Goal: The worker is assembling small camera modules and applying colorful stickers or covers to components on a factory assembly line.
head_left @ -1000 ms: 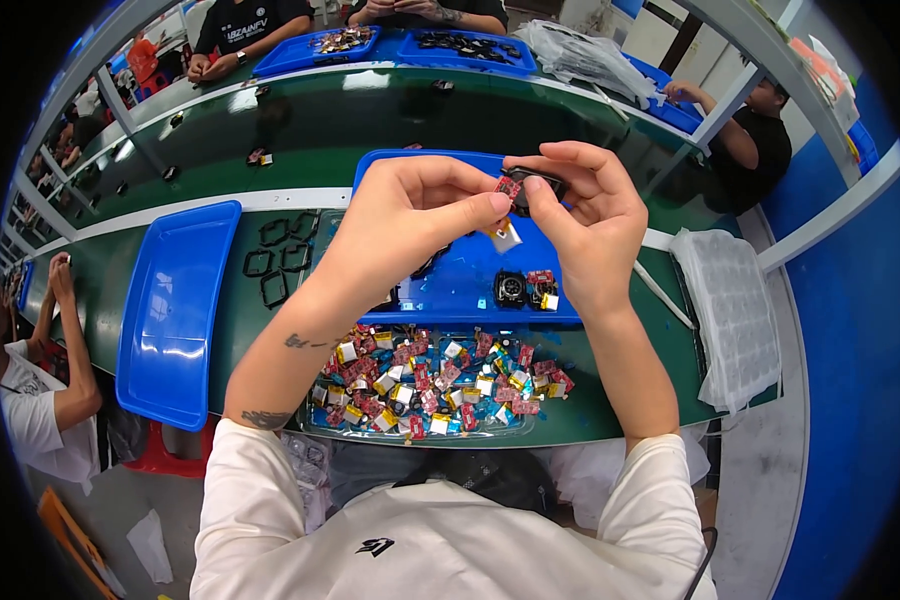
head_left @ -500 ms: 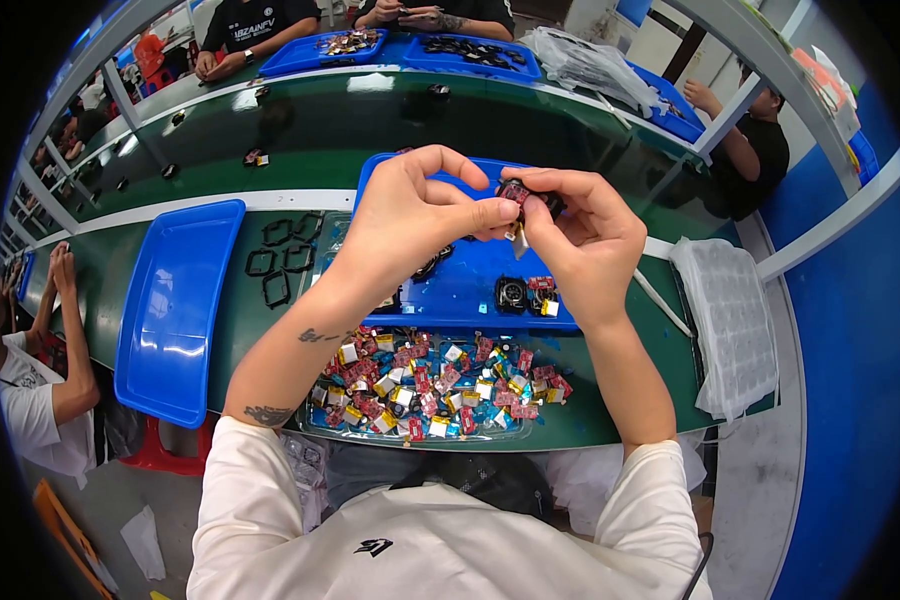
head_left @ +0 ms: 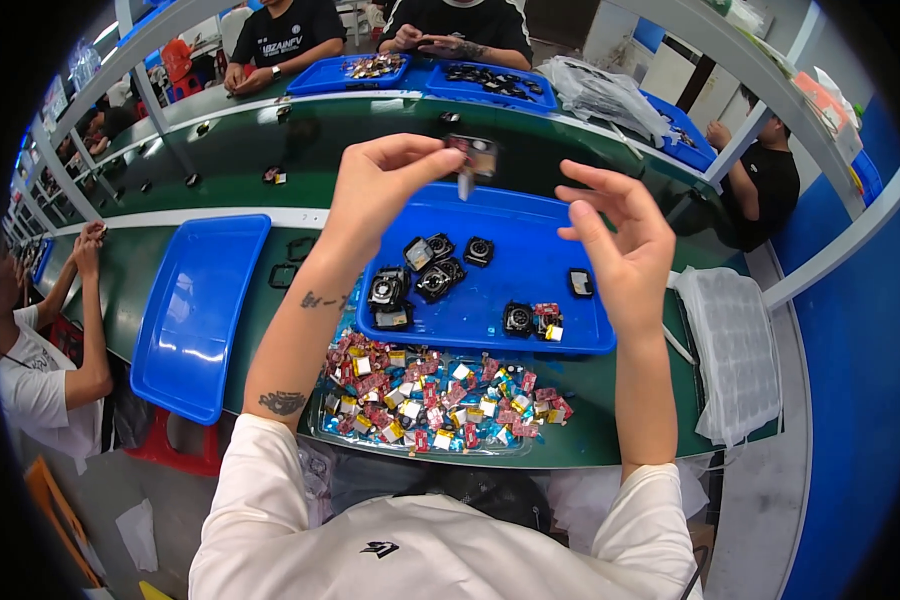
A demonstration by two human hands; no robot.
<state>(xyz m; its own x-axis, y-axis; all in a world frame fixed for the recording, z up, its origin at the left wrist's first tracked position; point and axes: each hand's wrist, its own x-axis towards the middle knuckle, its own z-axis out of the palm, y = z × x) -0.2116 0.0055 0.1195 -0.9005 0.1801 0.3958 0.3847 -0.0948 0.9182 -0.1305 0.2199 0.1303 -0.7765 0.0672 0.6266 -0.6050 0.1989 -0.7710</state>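
Nearest, heaped red circuit boards and batteries (head_left: 440, 400); right behind, the blue tray (head_left: 530, 260) bearing black watch cases (head_left: 479, 251). Right hand (head_left: 620, 235) near its right edge, fingers spread, empty! Left hand (head_left: 400, 175) pinches a watch module (head_left: 482, 157), blurred, long axis unclear, off its right fingertips; open air parts it from the right. Green worktop (head_left: 360, 130) beyond.

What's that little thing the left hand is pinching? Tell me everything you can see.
The small part is blurred by motion. It looks dark, squarish and hard, reddish at its left, with a narrow pale piece hanging below. The left hand pinches its left side between thumb and finger. It shows against the green surface beyond the blue tray; the open right hand isn't touching it.
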